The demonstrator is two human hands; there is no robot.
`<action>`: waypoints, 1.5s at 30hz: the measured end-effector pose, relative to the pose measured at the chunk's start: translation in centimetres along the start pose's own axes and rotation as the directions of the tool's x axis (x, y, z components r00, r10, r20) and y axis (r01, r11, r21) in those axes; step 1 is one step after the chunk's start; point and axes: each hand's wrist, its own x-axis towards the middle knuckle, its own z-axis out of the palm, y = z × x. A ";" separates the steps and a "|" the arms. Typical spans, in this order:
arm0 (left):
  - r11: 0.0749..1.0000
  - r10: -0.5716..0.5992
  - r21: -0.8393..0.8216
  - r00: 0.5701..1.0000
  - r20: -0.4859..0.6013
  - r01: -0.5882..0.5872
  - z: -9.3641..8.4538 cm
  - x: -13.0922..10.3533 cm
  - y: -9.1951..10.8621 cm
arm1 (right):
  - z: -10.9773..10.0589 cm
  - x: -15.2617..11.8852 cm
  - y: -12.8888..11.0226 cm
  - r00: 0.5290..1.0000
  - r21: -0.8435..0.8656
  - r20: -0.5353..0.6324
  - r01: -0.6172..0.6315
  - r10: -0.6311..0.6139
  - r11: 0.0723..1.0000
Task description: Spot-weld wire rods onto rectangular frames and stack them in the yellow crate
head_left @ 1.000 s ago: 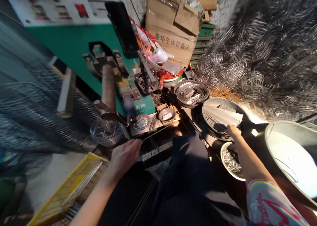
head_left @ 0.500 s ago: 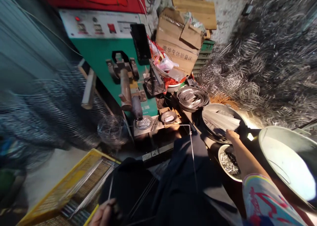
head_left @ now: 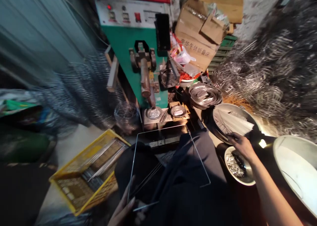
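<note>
My left hand (head_left: 127, 204), low in the view, is closed around a thin wire frame (head_left: 134, 156) bent into a rectangle. The frame spans over my lap, with an open gap at its near side. My right hand (head_left: 241, 146) is at the near rim of a metal basin (head_left: 256, 128) that holds flat pale strips (head_left: 239, 122). Its fingers are pinched on a thin dark metal wire (head_left: 224, 122) that slants over the basin. Just below that hand stands a bowl (head_left: 250, 182) of small metal pieces.
A green welding machine (head_left: 121, 51) stands ahead, a small dish (head_left: 160, 111) under its electrode. A yellow crate (head_left: 81, 166) with metal rods lies to the left. Coiled strips (head_left: 205, 95), a large white tub (head_left: 292, 160) and heaped wire rings (head_left: 262, 94) are on the right.
The view has swung left, so the scene sits further right. My left hand has come further into view with the wire frame. A thin wire now shows at my right fingers.
</note>
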 end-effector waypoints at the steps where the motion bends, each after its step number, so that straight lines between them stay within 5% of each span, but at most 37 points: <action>1: 0.998 0.043 -0.050 0.999 -0.017 -0.043 0.1 0.0 0.0 | 0.0 -1.0 -1.2 1.000 0.085 0.014 0.020 -0.021 0.996; 4: 0.981 0.138 -0.132 0.989 -0.046 -0.143 0.2 0.1 0.3 | -0.4 -3.1 -4.8 0.987 0.289 0.096 0.098 -0.130 0.952; 7: 0.979 0.147 -0.144 0.989 0.028 -0.142 0.6 0.2 0.6 | -0.8 -4.3 -8.2 0.909 0.386 0.224 0.247 -0.351 0.889; 10: 0.973 0.174 -0.165 0.983 0.065 -0.162 0.9 0.3 0.6 | -0.4 -5.6 -11.7 0.804 0.342 0.343 0.374 -0.485 0.862; 14: 0.956 0.222 -0.203 0.974 0.032 -0.212 0.5 0.6 0.2 | 1.2 -7.3 -14.8 0.738 0.214 0.382 0.514 -0.556 0.830; 21: 0.942 0.265 -0.224 0.963 0.046 -0.249 1.9 2.1 0.0 | 1.3 -8.2 -15.1 0.736 0.067 0.247 0.636 -0.630 0.769; 26: 0.954 0.253 -0.193 0.963 0.095 -0.231 3.4 2.5 0.5 | 1.4 -8.9 -15.6 0.677 -0.010 0.290 0.709 -0.677 0.705; 33: 0.956 0.221 -0.210 0.974 0.048 -0.206 3.5 1.5 1.1 | 4.8 -7.9 -15.8 0.574 0.007 0.362 0.786 -0.734 0.618; 45: 0.953 0.248 -0.189 0.968 0.031 -0.238 3.5 0.9 1.3 | 5.9 -6.6 -15.8 0.598 -0.035 0.330 0.781 -0.730 0.624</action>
